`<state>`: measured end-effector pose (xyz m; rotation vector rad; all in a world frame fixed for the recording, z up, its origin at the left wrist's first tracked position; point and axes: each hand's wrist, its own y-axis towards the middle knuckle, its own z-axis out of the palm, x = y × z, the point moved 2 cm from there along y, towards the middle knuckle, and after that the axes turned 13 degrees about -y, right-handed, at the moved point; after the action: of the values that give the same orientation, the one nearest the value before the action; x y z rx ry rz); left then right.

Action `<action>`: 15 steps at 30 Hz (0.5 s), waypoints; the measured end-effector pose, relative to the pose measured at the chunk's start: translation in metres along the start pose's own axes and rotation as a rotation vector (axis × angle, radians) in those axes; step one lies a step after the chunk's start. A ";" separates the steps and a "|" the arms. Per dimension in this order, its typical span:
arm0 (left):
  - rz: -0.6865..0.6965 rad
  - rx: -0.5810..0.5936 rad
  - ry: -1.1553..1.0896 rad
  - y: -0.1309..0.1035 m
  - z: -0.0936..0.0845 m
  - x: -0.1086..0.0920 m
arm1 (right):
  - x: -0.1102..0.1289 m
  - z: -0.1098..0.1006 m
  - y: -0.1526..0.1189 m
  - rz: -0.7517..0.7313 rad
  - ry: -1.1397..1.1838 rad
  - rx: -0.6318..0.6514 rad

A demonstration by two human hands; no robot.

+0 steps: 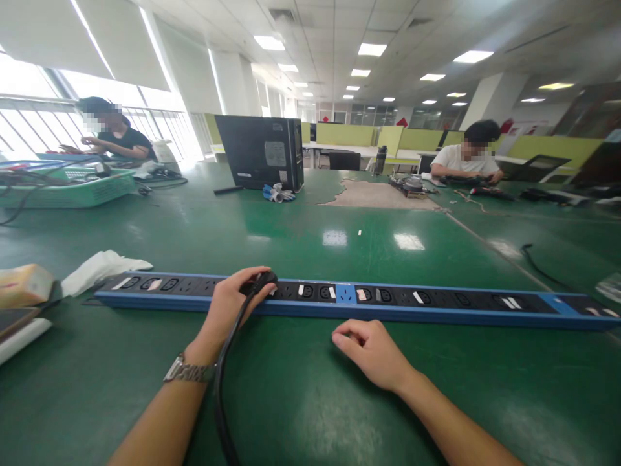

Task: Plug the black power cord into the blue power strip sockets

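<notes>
A long blue power strip [347, 313] with black sockets lies across the green table in front of me. My left hand [231, 299], with a metal watch on the wrist, is closed around a black plug [264, 280] over the strip's left half. Whether the plug sits in a socket I cannot tell. Its thick black cable [220, 388] runs down past my wrist and out of view at the bottom. My right hand [372, 353] rests on the table just in front of the strip's middle, fingers curled in, and nothing shows in it.
A black computer tower [262, 152] stands at the back, gloves [279, 193] beside it. A green basket [92, 191] of cables is at left, near white tissue [101, 268] and a yellow pack [24, 285]. Two people sit at the table's far sides. Another cable [538, 268] lies at right.
</notes>
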<state>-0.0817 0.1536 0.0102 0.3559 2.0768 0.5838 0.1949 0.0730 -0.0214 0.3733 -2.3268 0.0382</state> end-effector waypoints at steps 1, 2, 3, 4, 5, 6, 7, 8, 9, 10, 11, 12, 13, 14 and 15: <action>0.021 0.032 -0.008 0.000 0.001 -0.002 | 0.001 0.001 0.000 0.002 -0.010 0.008; 0.042 0.052 -0.020 -0.001 0.003 -0.004 | 0.002 0.002 -0.001 0.007 -0.014 0.007; 0.066 0.063 -0.032 -0.002 0.005 -0.007 | 0.004 0.002 0.000 0.014 -0.016 0.002; 0.092 0.072 -0.043 -0.003 0.007 -0.010 | 0.006 0.002 0.000 0.019 -0.022 -0.003; 0.118 0.078 -0.052 -0.005 0.010 -0.013 | 0.007 0.002 0.000 0.022 -0.033 -0.007; 0.138 0.079 -0.060 -0.006 0.012 -0.016 | 0.008 0.002 0.000 0.023 -0.047 -0.009; 0.147 0.080 -0.066 -0.006 0.014 -0.017 | 0.009 0.003 -0.001 0.024 -0.063 -0.011; 0.146 0.080 -0.071 -0.007 0.016 -0.017 | 0.010 0.004 -0.001 0.026 -0.078 -0.012; 0.138 0.081 -0.071 -0.007 0.017 -0.017 | 0.010 0.004 -0.002 0.029 -0.093 -0.014; 0.133 0.083 -0.064 -0.007 0.018 -0.016 | 0.010 0.005 -0.002 0.033 -0.106 -0.014; 0.136 0.093 -0.050 -0.007 0.019 -0.014 | 0.010 0.006 -0.002 0.037 -0.116 -0.015; 0.147 0.108 -0.033 -0.007 0.020 -0.012 | 0.010 0.006 -0.003 0.040 -0.124 -0.016; 0.161 0.124 -0.013 -0.007 0.020 -0.010 | 0.010 0.006 -0.003 0.042 -0.129 -0.016; 0.170 0.140 0.002 -0.007 0.021 -0.009 | 0.010 0.006 -0.003 0.044 -0.135 -0.017; 0.171 0.148 0.011 -0.007 0.021 -0.009 | 0.011 0.006 -0.003 0.047 -0.140 -0.019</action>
<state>-0.0596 0.1491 0.0027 0.6225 2.1191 0.5342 0.1845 0.0663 -0.0183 0.3205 -2.4727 0.0137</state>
